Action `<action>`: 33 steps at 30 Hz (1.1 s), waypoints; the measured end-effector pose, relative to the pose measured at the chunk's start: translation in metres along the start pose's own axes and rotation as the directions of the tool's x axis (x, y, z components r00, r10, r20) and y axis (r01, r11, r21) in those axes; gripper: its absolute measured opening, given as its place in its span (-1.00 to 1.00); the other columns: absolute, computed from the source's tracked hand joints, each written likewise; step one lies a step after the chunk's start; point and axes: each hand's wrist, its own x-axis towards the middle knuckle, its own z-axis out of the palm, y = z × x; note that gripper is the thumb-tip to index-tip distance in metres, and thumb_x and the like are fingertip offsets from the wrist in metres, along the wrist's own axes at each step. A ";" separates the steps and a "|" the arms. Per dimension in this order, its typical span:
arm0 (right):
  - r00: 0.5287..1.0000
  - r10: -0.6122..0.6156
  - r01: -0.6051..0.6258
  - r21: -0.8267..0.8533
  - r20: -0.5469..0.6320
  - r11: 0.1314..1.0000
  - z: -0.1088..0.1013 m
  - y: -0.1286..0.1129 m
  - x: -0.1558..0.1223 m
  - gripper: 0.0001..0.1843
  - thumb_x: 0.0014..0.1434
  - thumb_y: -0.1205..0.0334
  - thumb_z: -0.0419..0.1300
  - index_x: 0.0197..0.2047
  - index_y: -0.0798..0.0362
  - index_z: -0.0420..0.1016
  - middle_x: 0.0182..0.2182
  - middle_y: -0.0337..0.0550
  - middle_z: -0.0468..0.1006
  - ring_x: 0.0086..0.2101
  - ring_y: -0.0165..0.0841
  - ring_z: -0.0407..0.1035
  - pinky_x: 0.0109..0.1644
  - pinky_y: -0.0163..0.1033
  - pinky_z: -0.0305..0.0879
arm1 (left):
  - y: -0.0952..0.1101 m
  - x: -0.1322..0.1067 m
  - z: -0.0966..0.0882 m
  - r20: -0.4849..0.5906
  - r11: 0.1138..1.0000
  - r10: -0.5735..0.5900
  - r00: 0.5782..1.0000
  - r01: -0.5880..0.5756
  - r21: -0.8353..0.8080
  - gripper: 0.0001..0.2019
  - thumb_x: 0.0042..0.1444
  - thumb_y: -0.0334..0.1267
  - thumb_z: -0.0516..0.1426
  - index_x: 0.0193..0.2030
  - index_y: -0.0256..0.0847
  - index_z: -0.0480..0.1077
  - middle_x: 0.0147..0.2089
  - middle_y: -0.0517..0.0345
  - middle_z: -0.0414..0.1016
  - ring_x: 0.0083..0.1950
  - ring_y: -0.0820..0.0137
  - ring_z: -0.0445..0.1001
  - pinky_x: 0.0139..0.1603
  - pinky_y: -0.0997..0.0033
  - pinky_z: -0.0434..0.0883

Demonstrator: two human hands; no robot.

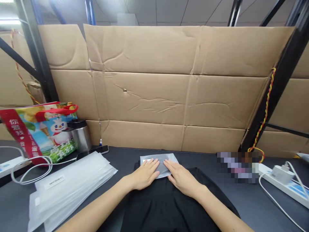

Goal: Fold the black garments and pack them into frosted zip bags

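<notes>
A black garment [159,209] lies spread on the dark table in front of me. At its far end rests a small translucent plastic bag [161,164], with a white patch near its left side. My left hand [146,174] lies flat on the left part of the bag, fingers stretched out. Pressed flat on the bag's right side is my right hand [182,177], its fingers extended too. Neither hand grips anything. What the bag contains, if anything, I cannot make out.
On the left are a fanned stack of frosted plastic bags [72,183], a phone [93,151], a steel flask [81,137], a colourful shopping bag [53,132] and a white cable [31,161]. A power strip [287,185] lies right. A cardboard wall [154,96] stands behind.
</notes>
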 end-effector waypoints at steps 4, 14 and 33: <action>1.000 -0.015 0.014 -0.027 -0.011 1.000 0.000 -0.002 0.001 -0.43 0.22 0.35 0.00 0.30 0.02 0.10 0.22 0.03 0.23 0.19 -0.21 0.14 0.22 -0.03 0.14 | 0.003 -0.001 0.004 -0.016 1.000 0.010 1.000 -0.010 0.012 -0.44 0.36 0.00 -0.21 0.37 -0.30 -0.03 0.38 -0.19 -0.04 0.38 0.11 -0.08 0.30 -0.03 -0.01; 0.964 0.236 -0.265 -0.369 -0.122 0.891 -0.013 -0.001 -0.014 -0.44 0.12 0.55 -0.05 0.16 0.04 0.33 0.09 0.13 0.40 0.00 -0.06 0.35 0.01 0.01 0.33 | -0.002 -0.021 0.010 -0.166 0.976 -0.162 0.973 0.182 0.119 -0.30 0.29 0.14 -0.16 0.40 -0.30 -0.18 0.41 -0.19 -0.19 0.40 0.07 -0.21 0.30 -0.10 -0.07; 0.928 0.360 -0.361 -0.001 0.093 0.932 -0.032 0.082 -0.060 -0.46 0.32 0.00 -0.22 0.28 -0.06 0.15 0.29 -0.19 0.09 0.28 -0.21 -0.09 0.31 0.04 -0.13 | -0.009 -0.087 -0.028 -0.064 0.985 -0.169 0.984 0.167 -0.028 -0.48 0.34 0.00 -0.12 0.38 0.00 -0.12 0.42 0.16 -0.15 0.40 0.15 -0.19 0.34 -0.05 -0.11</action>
